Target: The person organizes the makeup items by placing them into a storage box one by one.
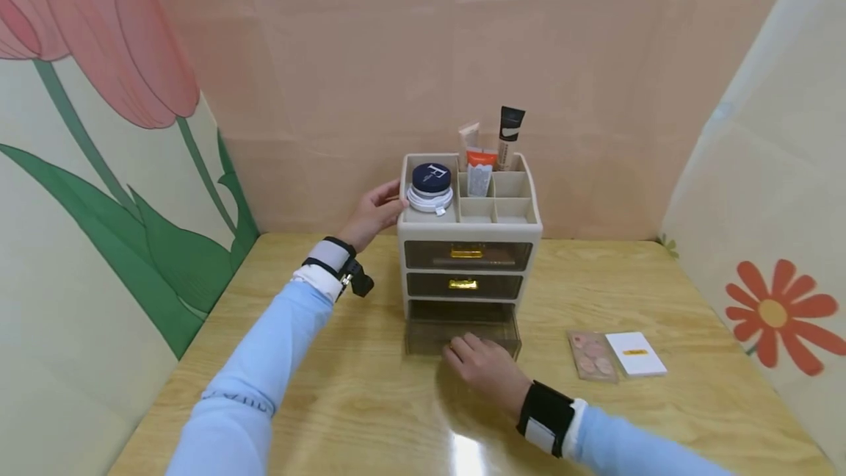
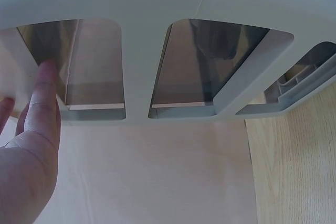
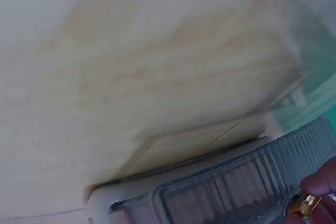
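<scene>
A cream makeup organizer [image 1: 470, 228] with smoky see-through drawers stands on the table. My left hand [image 1: 374, 216] steadies its upper left side; in the left wrist view a straight finger [image 2: 41, 103] touches the side wall by a cut-out. At the bottom, my right hand [image 1: 487, 372] pinches the gold handle [image 3: 304, 204] of the lowest drawer [image 1: 423, 333], which is pulled out. In the head view the fingers cover that handle. The two drawers above, with gold handles [image 1: 466, 251], are closed. A flat item lies inside the top drawer.
On top sit a dark-lidded compact [image 1: 431, 177], a red-capped tube [image 1: 480, 171], a black-capped tube [image 1: 510, 134] and a pale tube [image 1: 468, 138]. Right of the organizer, a blush palette [image 1: 593, 356] lies beside a white card-like item [image 1: 636, 353]. A pink wall backs the table.
</scene>
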A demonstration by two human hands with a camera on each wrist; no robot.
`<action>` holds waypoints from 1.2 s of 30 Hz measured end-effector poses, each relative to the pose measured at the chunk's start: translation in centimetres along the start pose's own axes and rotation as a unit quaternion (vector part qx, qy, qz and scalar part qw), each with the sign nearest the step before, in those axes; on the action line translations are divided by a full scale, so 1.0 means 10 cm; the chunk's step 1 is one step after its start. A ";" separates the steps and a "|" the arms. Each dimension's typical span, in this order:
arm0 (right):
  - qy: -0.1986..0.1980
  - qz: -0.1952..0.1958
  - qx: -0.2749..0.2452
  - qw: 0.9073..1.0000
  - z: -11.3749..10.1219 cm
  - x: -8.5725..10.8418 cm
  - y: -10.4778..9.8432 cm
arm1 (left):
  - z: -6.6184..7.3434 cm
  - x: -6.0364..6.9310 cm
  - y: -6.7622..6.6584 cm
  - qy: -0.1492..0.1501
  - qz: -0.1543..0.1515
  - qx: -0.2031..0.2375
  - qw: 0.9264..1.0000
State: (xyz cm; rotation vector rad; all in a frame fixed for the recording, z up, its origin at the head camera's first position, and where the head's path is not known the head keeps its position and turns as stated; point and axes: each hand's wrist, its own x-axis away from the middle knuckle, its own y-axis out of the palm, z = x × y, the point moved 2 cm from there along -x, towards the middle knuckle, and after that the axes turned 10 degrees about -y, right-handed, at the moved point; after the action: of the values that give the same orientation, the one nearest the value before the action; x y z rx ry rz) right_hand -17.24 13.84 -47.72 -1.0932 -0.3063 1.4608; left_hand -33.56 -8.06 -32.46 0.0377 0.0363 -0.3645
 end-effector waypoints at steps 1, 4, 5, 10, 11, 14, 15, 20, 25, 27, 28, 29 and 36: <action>-0.001 0.005 -0.001 1.000 -0.03 0.00 -0.02 | 0.00 0.00 0.00 0.000 0.000 -0.001 1.000; -0.004 0.018 -0.004 1.000 -0.14 0.02 -0.09 | 0.00 0.00 -0.01 -0.001 0.000 -0.001 1.000; -0.005 0.024 0.002 1.000 -0.17 0.02 -0.11 | 0.00 0.00 -0.02 -0.001 0.000 -0.001 1.000; -0.005 0.038 0.031 0.999 -0.25 0.04 -0.19 | 0.02 -0.01 -0.02 -0.006 0.002 -0.001 1.000; -0.005 0.042 0.038 0.998 -0.25 0.06 -0.19 | 0.03 -0.01 -0.02 -0.007 0.003 -0.001 1.000; -0.010 0.042 0.045 0.998 -0.27 0.10 -0.17 | 0.03 0.00 0.00 -0.010 0.005 -0.001 1.000; -0.012 0.041 0.045 0.998 -0.28 0.11 -0.17 | 0.03 0.00 0.00 -0.010 0.004 0.000 1.000; -0.005 0.027 0.031 0.999 -0.30 0.12 -0.19 | 0.03 0.00 0.01 -0.011 0.002 0.003 1.000; 0.022 0.031 -0.018 0.999 -0.27 0.08 -0.35 | 0.04 0.01 0.02 -0.009 -0.001 0.008 1.000; 0.042 0.053 -0.038 0.997 -0.21 0.06 -0.47 | 0.04 0.01 0.02 -0.009 -0.003 0.007 1.000; 0.053 0.065 -0.045 0.995 -0.16 0.05 -0.54 | 0.04 0.01 0.02 -0.010 -0.002 0.006 1.000; 0.066 0.074 -0.049 0.994 -0.11 0.06 -0.61 | 0.05 0.02 0.02 -0.011 -0.003 0.005 1.000; 0.185 0.039 -0.072 0.979 0.47 0.37 -1.06 | 0.08 0.07 -0.02 -0.009 0.000 0.004 1.000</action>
State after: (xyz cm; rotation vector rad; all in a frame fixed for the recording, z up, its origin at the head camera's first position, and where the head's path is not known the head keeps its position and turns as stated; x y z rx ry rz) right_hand -13.42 21.57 -39.11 -1.4806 -0.1073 1.2858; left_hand -32.96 -8.52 -31.70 0.0420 0.0165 -0.3645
